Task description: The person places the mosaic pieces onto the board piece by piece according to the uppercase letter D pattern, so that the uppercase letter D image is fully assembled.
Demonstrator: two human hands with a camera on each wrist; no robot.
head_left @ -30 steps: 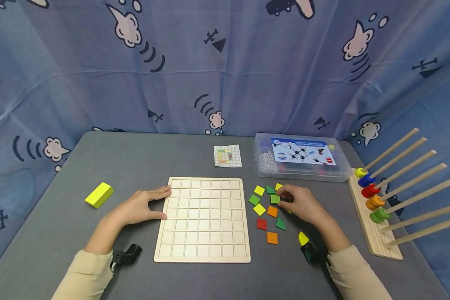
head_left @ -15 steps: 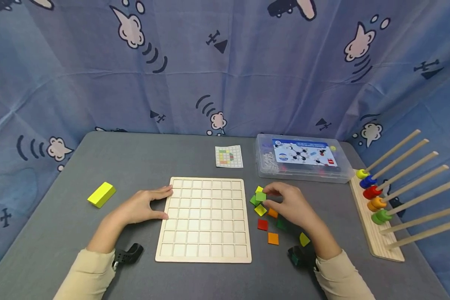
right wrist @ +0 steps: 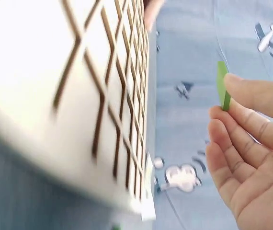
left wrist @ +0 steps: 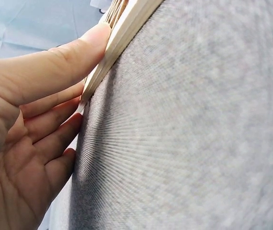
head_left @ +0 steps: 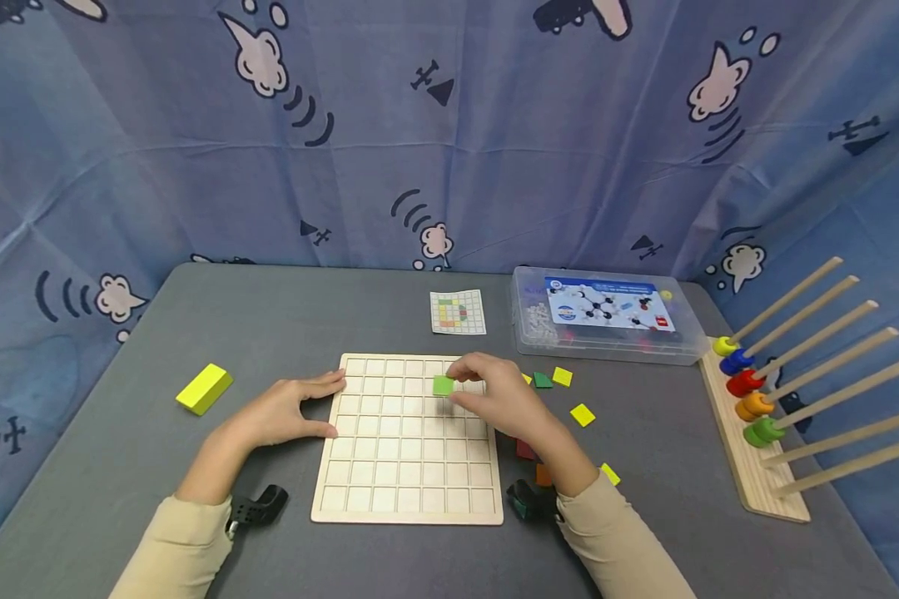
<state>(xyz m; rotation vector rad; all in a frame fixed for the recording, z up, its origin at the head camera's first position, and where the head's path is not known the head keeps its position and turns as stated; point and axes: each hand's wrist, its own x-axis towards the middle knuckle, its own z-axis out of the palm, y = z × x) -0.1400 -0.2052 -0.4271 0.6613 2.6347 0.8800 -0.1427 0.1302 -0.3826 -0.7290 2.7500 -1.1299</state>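
Right hand [head_left: 498, 395], pinching a green square tile [head_left: 443, 385], has reached one o'clock over the wooden gridboard [head_left: 395, 472]; only its wrist view shows the tile's thin edge. Left hand [head_left: 288, 413], unclenched, touches ten o'clock.

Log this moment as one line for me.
left hand: touches left edge of wooden grid board; right hand: pinches green tile above it; printed card: beyond board

You have one grid board [head_left: 393, 441], one card [head_left: 458, 313], one plastic box [head_left: 608, 316], one block [head_left: 204, 388] and one seven-rod rack [head_left: 749, 466]. The head view shows you four yellow tiles [head_left: 583, 415], two green tiles [head_left: 443, 385], one red tile [head_left: 525, 450], one orange tile [head_left: 543, 475].
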